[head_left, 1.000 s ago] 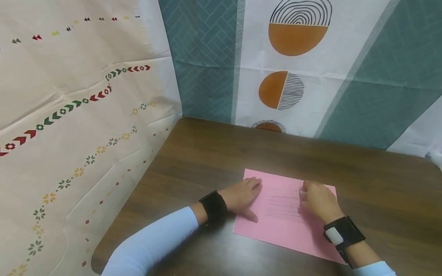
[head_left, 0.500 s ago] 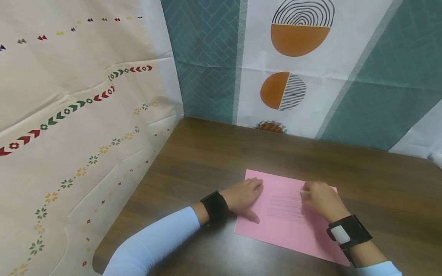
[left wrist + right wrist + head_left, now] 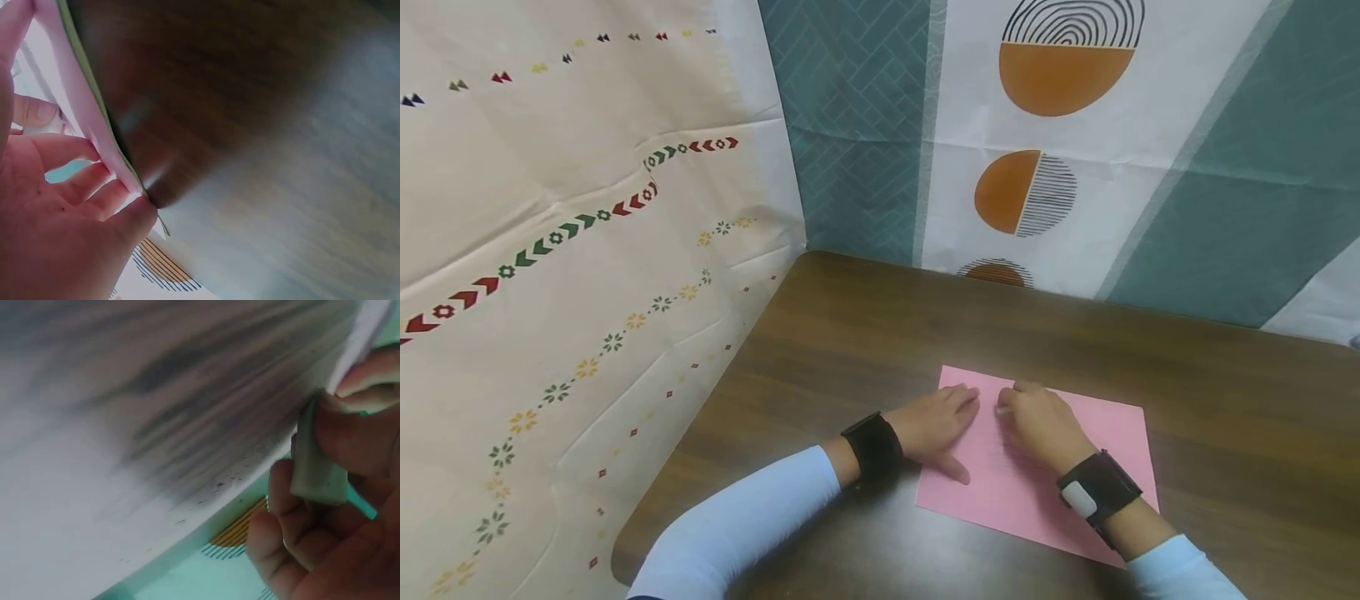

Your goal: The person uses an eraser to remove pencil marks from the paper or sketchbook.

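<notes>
A pink sheet of paper (image 3: pixel 1097 442) lies on the wooden table. My left hand (image 3: pixel 934 425) rests on its left side with the fingers spread; in the left wrist view the straight fingertips press along the sheet (image 3: pixel 81 100). My right hand (image 3: pixel 1045 425) is over the upper middle of the sheet. Between its thumb and fingers it pinches a small whitish eraser (image 3: pixel 319 459), one end against the paper. Smudged grey pencil strokes (image 3: pixel 187 412) streak the sheet in the right wrist view, with dark crumbs near the eraser.
The brown wooden table (image 3: pixel 865 333) extends around the sheet. A cream cloth with printed motifs (image 3: pixel 587 208) hangs along the left side. Behind the table hangs a teal and white patterned cloth (image 3: pixel 865 150).
My right hand has moved left across the sheet with the eraser, closer to the left hand. The left hand stays in place on the paper. The head view has shifted slightly.
</notes>
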Action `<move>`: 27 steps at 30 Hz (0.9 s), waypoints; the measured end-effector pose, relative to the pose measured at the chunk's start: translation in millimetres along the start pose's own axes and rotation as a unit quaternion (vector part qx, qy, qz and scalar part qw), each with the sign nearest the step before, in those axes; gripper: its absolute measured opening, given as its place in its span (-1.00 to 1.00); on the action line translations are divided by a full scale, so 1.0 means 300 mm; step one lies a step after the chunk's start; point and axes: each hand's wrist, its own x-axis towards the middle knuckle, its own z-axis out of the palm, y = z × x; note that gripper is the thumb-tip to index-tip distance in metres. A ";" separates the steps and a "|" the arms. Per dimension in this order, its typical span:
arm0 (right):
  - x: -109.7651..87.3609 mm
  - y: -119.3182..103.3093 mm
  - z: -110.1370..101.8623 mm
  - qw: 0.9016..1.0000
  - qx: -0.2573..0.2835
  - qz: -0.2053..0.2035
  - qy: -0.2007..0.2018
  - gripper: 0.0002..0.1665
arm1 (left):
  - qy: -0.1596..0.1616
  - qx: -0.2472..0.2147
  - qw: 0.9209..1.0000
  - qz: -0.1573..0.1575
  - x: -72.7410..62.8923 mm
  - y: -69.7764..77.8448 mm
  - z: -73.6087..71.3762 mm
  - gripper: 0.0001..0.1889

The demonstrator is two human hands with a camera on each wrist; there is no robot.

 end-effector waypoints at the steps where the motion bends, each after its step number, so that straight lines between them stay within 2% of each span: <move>1: -0.009 0.008 -0.003 1.000 -0.007 0.011 0.003 -0.75 | 0.000 0.001 1.000 0.000 0.003 0.003 -0.001 0.15; 6: -0.095 0.104 -0.039 0.998 -0.012 0.069 0.005 -0.82 | -0.006 -0.002 1.000 0.000 0.016 0.012 -0.004 0.14; 9: -0.130 0.150 -0.055 0.996 -0.007 0.088 0.004 -0.79 | -0.012 -0.008 1.000 -0.004 0.017 0.012 -0.004 0.14; 20: -0.125 0.172 -0.055 0.993 0.025 0.107 -0.030 -0.77 | -0.018 -0.017 1.000 -0.016 0.016 0.010 0.005 0.15; 27: -0.126 0.180 -0.056 0.993 0.019 0.112 -0.026 -0.69 | -0.015 -0.021 1.000 -0.017 0.025 0.008 0.008 0.15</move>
